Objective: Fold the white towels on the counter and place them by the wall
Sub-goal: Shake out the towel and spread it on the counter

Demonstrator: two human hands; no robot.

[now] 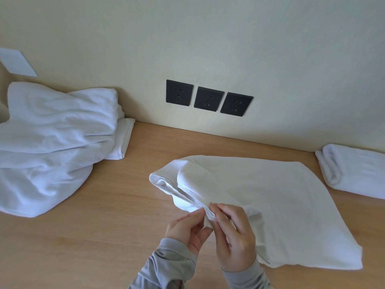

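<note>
Left hand [187, 228] and right hand [235, 236] both pinch 1 gathered edge of the towel [270, 205], fingers curled round the cloth. The towel lies on the counter [104, 236], near and right of centre.

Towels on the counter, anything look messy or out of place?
The crumpled pile at left slumps over a folded towel by the wall, partly burying it. The right towel looks tidy; left hand and right hand pinch the middle towel.

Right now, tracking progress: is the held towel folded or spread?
Partly folded: held towel lies doubled over, left hand and right hand pinching its layered edges.
</note>
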